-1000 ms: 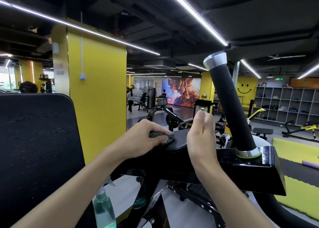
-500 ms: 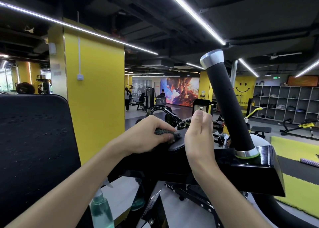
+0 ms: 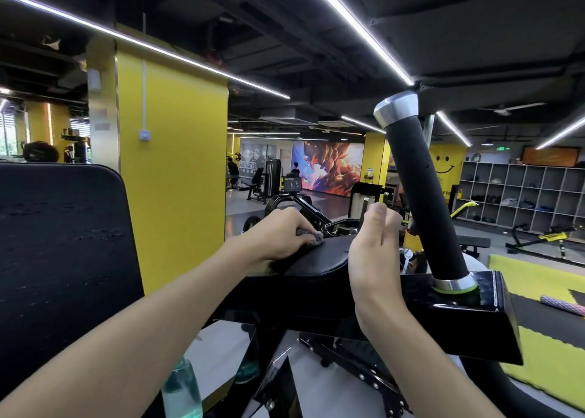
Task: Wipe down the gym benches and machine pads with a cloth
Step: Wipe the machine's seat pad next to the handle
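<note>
The left hand lies on top of the small pad. Its fingers are curled round a bunched grey cloth and press it onto the far left part of the pad. So the cloth is on the small pad, under that hand, and this pad's top is the surface being wiped.

The right hand stands edge-up at the right end of the small pad. Its fingers are bent forward, away from the camera, and I cannot tell whether they grip the pad's edge or only brace against it. No cloth shows in that hand.

As I judge it, the job is partway through one pad, with a good deal left. The near and right parts of the small pad's top do not have the cloth on them now. No clear wet streak shows, so I cannot tell which part is already clean.

Left of the small pad stands the big back pad, its black face dotted with faint specks; it looks due for a wipe. Right of the small pad rises a black handle with a metal cap. Far beyond the small pad, across the floor, a flat bench and other machines wait, well out of reach.

Below the small pad and to its left, a spray bottle of greenish liquid shows, with neither hand on it.
</note>
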